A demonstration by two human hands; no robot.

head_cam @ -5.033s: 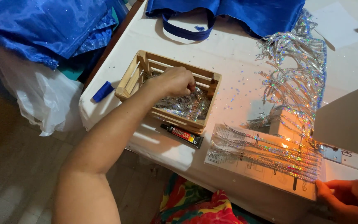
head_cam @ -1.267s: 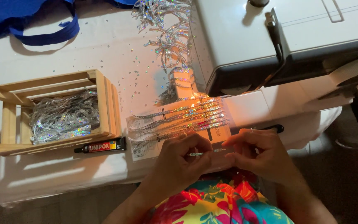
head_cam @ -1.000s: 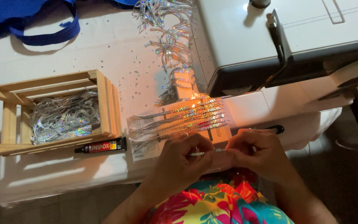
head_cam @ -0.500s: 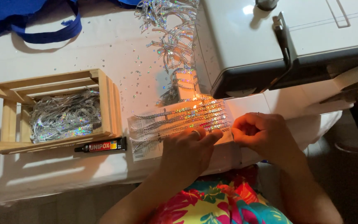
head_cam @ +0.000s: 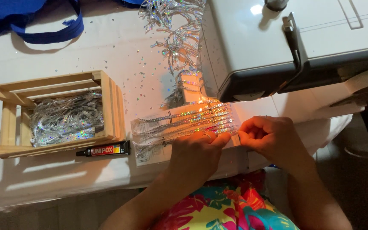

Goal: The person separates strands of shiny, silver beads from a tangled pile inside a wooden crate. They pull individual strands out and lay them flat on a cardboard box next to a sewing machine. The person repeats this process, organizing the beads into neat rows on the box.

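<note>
Left hand presses flat on holographic sequin strands under the sewing machine; right hand pinches their ends at the bench edge, apparently mid-alignment; steady feeding seems next.

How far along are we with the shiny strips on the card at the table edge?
Done: several holographic silver sequin strips lie in rows across the pale flat card. In hand: the left hand presses the card's near edge while the right hand pinches at the strips' right ends. Left: more silver strips fill the slatted wooden crate, beside the black glue tube.
</note>
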